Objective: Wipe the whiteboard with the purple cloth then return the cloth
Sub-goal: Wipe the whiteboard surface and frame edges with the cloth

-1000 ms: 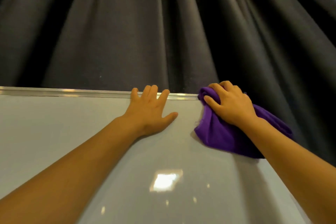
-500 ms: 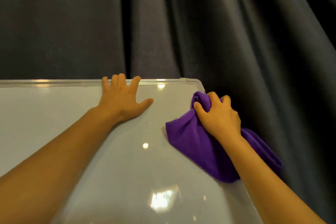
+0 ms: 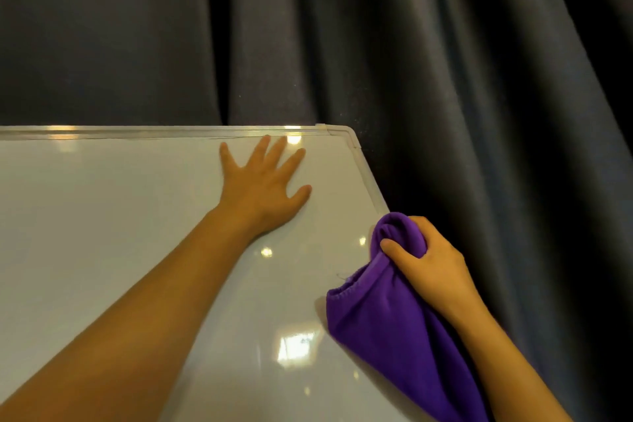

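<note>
Left hand (image 3: 265,187) is pressed flat, fingers spread, on the whiteboard (image 3: 102,216) near its top right corner. Right hand (image 3: 430,265) has a bunched grip on the purple cloth (image 3: 387,322) at the board's right edge. Dark grey curtain (image 3: 376,44) fills the upper frame.

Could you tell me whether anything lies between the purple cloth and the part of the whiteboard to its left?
Only the left hand, pressed flat and open near the top right corner of the glossy white whiteboard. The bunched purple cloth, gripped by the right hand, otherwise faces bare board.

Dark grey pleated curtain (image 3: 428,55) behind
</note>
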`<state>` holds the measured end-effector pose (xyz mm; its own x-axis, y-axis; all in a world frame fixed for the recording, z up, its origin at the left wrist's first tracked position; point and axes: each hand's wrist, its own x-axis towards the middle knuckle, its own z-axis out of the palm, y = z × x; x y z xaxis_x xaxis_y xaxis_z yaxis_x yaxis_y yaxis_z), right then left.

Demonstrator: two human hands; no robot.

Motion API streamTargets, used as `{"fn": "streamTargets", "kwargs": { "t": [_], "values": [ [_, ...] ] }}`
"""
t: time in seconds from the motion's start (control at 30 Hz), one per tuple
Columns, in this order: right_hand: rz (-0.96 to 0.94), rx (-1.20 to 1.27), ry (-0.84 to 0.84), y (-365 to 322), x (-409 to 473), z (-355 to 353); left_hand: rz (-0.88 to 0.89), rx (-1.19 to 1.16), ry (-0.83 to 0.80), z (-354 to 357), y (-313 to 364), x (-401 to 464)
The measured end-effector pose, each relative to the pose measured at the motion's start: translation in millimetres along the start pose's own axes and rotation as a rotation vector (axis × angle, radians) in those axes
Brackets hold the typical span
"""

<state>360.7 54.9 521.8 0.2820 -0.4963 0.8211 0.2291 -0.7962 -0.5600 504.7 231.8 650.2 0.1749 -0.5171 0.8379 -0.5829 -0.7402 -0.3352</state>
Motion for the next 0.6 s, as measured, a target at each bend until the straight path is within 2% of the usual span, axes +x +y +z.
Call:
{"fn": "streamTargets", "kwargs": {
  "t": [0.13, 0.3, 0.43, 0.6],
  "values": [
    [0.013, 0.006, 0.006, 7, -18, 2, -0.002, -0.005, -0.019, 2, -2, -6],
    [-0.017, -0.222, 0.093, 12, -59, 6, 0.017, 0.007, -0.019, 13, 20, -48],
    [-0.072, -0.347, 0.056, 21, -101, 6, 0.006, -0.023, 0.002, 21, 36, -91],
    [-0.080, -0.204, 0.021, 25, -94, -8, -0.021, -0.048, -0.003, 17, 53, -129]
  ]
}}
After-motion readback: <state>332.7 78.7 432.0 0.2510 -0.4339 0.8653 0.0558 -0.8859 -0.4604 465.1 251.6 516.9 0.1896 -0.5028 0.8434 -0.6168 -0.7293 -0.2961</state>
